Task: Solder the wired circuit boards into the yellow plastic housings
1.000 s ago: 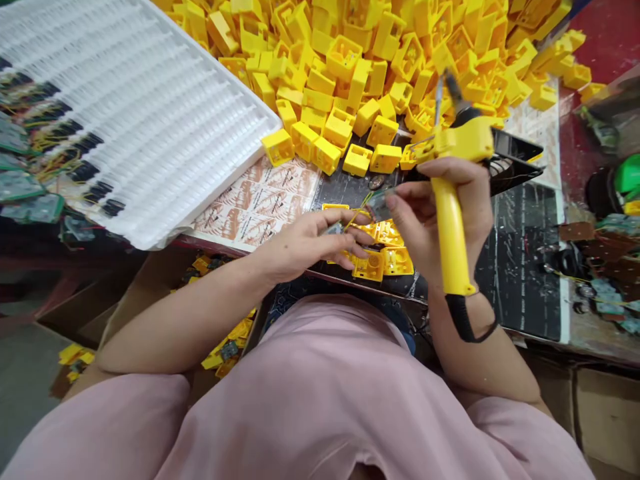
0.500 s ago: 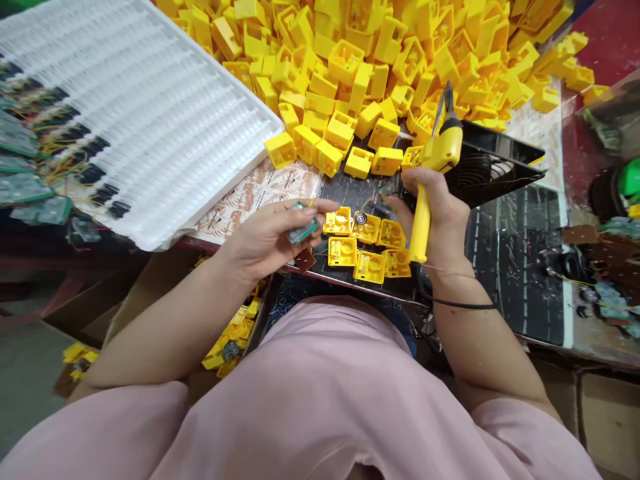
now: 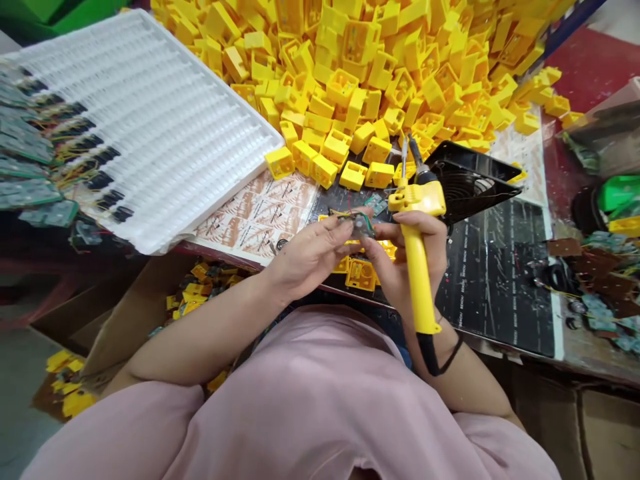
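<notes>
The left hand pinches a small wired part between thumb and fingers, while the right hand grips a yellow-handled tool and brings its fingertips to the same part; whether these pinch or merely steady it cannot be told. Work on this part appears unfinished, since it is held outside the open yellow casings just beneath the fingers, and a large heap of yellow shells beyond the fingertips seems left to process.
</notes>
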Demonstrator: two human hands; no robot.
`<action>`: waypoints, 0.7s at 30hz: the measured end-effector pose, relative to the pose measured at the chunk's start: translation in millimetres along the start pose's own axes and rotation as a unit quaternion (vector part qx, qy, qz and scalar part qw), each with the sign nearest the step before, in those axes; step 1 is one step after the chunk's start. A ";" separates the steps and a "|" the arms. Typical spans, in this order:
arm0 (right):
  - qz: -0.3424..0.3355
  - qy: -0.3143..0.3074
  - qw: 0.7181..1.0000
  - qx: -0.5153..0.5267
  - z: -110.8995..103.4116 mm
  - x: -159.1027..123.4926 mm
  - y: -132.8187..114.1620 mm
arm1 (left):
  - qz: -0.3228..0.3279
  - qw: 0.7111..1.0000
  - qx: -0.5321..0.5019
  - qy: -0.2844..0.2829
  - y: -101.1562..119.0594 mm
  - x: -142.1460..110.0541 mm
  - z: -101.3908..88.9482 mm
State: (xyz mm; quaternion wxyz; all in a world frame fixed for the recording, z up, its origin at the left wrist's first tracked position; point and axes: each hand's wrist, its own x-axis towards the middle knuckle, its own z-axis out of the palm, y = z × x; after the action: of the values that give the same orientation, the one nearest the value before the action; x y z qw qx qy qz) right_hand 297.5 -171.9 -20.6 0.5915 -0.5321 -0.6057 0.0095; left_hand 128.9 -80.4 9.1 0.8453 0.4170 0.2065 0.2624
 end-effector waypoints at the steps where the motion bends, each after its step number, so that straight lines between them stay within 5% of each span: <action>1: 0.003 -0.002 1.000 -0.001 -5.3 0.5 1.9 | -0.024 0.998 0.062 -0.021 5.8 -4.4 -6.3; 4: 0.013 -0.012 1.000 0.005 -17.4 0.1 1.6 | 0.016 0.957 0.287 0.041 25.7 -14.4 -24.3; 7: 0.047 -0.016 0.998 0.033 -19.1 -2.2 -5.8 | 0.197 0.875 0.429 0.104 38.4 -12.9 -32.6; 10: 0.053 -0.040 0.997 0.046 -16.2 -4.0 -12.2 | 0.297 0.812 0.503 0.016 42.3 -2.8 -32.1; 14: 0.071 -0.067 0.994 0.055 -15.0 -5.8 -13.9 | 0.298 0.772 0.560 -0.042 46.8 4.4 -26.9; 17: 0.084 -0.069 0.993 0.050 -13.8 -7.8 -14.8 | 0.271 0.796 0.541 -0.035 47.4 2.1 -19.5; 21: 0.061 -0.055 0.997 0.009 -9.6 -8.7 -16.1 | 0.161 0.921 0.351 0.051 38.7 1.4 -7.8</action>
State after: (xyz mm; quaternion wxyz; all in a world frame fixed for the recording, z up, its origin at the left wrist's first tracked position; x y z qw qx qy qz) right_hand 291.9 -190.5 -13.5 0.5603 -0.5617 -0.6035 0.0800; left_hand 115.0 -55.0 35.9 0.5796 0.7008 0.2581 0.3261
